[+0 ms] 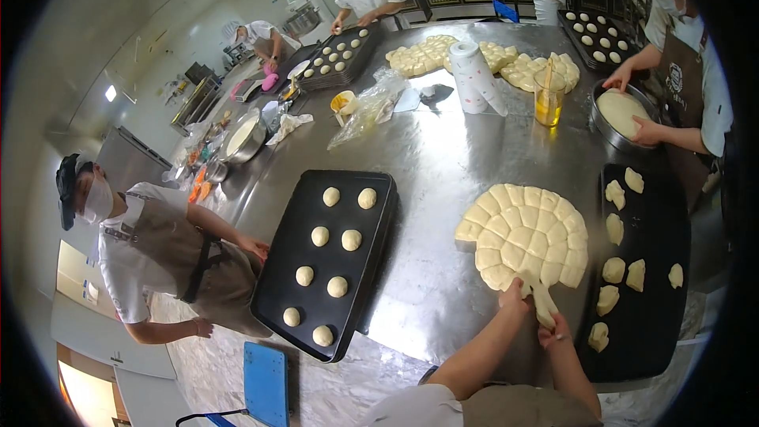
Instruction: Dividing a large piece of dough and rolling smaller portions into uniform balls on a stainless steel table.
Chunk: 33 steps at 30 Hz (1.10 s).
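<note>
A scored round of pale dough, divided into many joined pieces, lies on the steel table before me. My left hand grips the dough at its near edge. A stretched strip of dough runs from that edge into my right hand, whose fingers are closed around its lower end. The strip still joins the round. To the right, a black baking tray bears several rough dough pieces, such as one dough piece closest to my right hand.
At left, a black tray carries several dough balls; a co-worker stands beside it. Another person's hands hold dough in a metal bowl. A paper towel roll and a jug of yellow liquid stand farther back.
</note>
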### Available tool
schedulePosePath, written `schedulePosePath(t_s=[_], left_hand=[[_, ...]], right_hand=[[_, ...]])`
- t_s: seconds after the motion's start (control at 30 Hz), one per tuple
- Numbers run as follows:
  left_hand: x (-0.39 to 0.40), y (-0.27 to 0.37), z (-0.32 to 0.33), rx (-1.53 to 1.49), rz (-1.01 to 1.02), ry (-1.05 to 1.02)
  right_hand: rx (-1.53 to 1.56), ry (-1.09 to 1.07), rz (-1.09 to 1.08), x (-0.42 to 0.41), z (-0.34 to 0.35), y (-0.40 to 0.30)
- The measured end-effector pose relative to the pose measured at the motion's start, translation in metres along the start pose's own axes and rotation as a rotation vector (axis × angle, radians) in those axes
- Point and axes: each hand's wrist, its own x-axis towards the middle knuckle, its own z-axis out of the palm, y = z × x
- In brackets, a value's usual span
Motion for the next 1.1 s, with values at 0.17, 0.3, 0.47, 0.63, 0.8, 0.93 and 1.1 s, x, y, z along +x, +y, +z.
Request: schedulePosePath(t_s=[0.17,0.3,0.47,0.63,0.8,0.93,1.1], left_hand=[[-0.009,-0.002,-0.084,0.179,-0.054,-0.333],[-0.031,0.033,-0.162,0.257,-0.223,-0.415],[-0.107,0.138,-0.199,1.030,0.023,-0.759],[0.021,0.232,-0.261,1.762,0.956,-0.396],[-0.033,0.238,-0.263,1.449,0.896,-0.280],[0.011,0.158,-0.244,1.802,1.420,-0.265],[0.032,0.146,-0.119,1.765,1.939,-0.590]], right_hand=[[0.067,0.197,-0.061,-0.054,-0.123,0.022],[-0.095,0.100,-0.288,-0.097,-0.078,0.046],[-0.348,-0.204,-0.398,-0.110,0.014,0.055],[-0.950,-0.040,-0.466,-0.067,-0.014,0.072],[-1.433,0.387,-1.068,-0.116,-0.022,0.071],[-1.534,0.374,-1.340,-0.072,-0.019,0.111],[-2.082,-0.189,-1.432,0.002,0.045,0.088]])
